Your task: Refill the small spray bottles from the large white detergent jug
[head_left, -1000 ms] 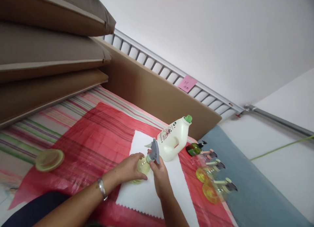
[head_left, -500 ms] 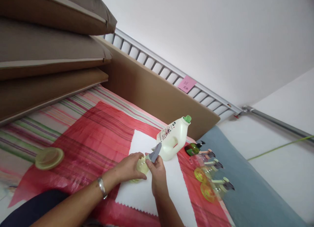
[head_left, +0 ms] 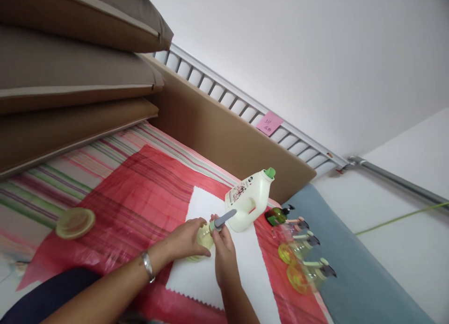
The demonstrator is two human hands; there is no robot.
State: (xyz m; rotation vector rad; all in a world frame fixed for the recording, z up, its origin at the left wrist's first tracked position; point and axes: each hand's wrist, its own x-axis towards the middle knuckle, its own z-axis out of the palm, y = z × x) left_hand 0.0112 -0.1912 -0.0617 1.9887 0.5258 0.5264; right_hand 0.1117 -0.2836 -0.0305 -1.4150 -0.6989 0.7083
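Observation:
My left hand (head_left: 184, 240) is wrapped round a clear, yellowish bottle (head_left: 205, 237) that stands over the white cloth (head_left: 250, 268). On the bottle's neck is a grey pump head (head_left: 225, 218) with a pale green collar. The fingers of my right hand (head_left: 225, 251) are closed on that pump head at its collar, and its grey spout points right. Just beyond my hands stands a cream jug (head_left: 261, 193) with a handle, a printed label and a green spout at its mouth. The lower part of the bottle is partly hidden by my left hand.
Right of the cloth is a row of pump bottles: a dark green one (head_left: 276, 216) and clear ones (head_left: 305, 240) with yellow bases. A round pale green lid-like disc (head_left: 75, 222) lies left on the red sheet (head_left: 129, 202). Brown cushions (head_left: 77, 67) are stacked upper left.
The grey pump head has turned in my right hand: its spout pointed up and right and now lies flatter toward the right. My left hand keeps its grip on the bottle.

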